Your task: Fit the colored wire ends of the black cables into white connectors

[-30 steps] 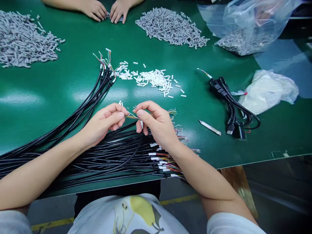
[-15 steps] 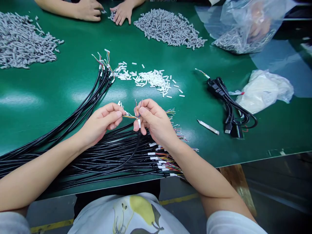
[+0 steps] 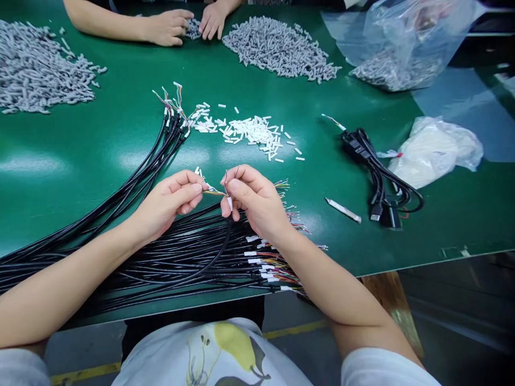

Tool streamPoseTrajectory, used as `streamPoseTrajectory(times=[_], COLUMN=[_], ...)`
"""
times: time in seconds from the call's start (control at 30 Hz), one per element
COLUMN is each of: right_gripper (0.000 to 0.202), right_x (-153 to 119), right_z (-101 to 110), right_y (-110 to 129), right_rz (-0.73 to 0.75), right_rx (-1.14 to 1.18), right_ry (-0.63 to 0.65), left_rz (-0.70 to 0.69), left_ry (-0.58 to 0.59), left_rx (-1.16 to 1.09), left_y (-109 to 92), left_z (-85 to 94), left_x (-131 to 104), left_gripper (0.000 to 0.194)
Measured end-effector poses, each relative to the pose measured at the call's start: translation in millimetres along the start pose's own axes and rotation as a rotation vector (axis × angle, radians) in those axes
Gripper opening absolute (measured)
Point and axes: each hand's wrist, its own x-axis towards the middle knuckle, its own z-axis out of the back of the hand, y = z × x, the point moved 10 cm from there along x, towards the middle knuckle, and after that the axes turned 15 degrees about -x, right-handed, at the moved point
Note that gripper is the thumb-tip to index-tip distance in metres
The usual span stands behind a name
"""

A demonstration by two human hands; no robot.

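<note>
Between my hands is the stripped end of a black cable (image 3: 223, 247), its thin coloured wires (image 3: 217, 192) fanned out above a white sleeve (image 3: 229, 203). My left hand (image 3: 174, 199) pinches several of these wires between thumb and forefinger, pulling them out to the left. With thumb and forefinger, my right hand (image 3: 254, 199) grips other wires at the same end; the tips of a few stick up above the fingers. Under my hands lies a thick bundle of black cables (image 3: 173, 262), its coloured wire ends pointing right, several with white sleeves.
White tubes (image 3: 255, 131) are scattered beyond my hands, beside a second cable bundle (image 3: 159, 147). Grey parts form piles (image 3: 277, 48). A co-worker's hands (image 3: 171, 28) work at the far edge. On the right are a knife (image 3: 343, 209), a coiled cable (image 3: 372, 169) and plastic bags (image 3: 436, 150).
The wires at my right fingertips have shifted and bent slightly; my left hand is nearly still. Across the table, the co-worker's hands have moved right, around some grey parts.
</note>
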Motion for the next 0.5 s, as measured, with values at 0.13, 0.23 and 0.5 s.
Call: streamPoseTrajectory(times=[0.13,0.23,0.5], right_gripper=[0.033,0.031,0.029], right_x=[0.4,0.5,0.5], right_z=[-0.9,-3.8,-7.1], right_y=[-2.1,-2.3,-1.1], right_rz=[-0.008,0.002,0.020], right_rx=[-0.017,0.047,0.094], right_ry=[0.008,0.022,0.042], left_rz=[0.000,-0.004,-0.017], left_ry=[0.006,0.001,-0.006], left_rx=[0.003,0.010,0.036], left_y=[0.6,0.4,-2.4], left_z=[-0.2,-1.0,-1.9], left_x=[-0.1,-0.4,-0.8], left_gripper=[0.010,0.011,0.013])
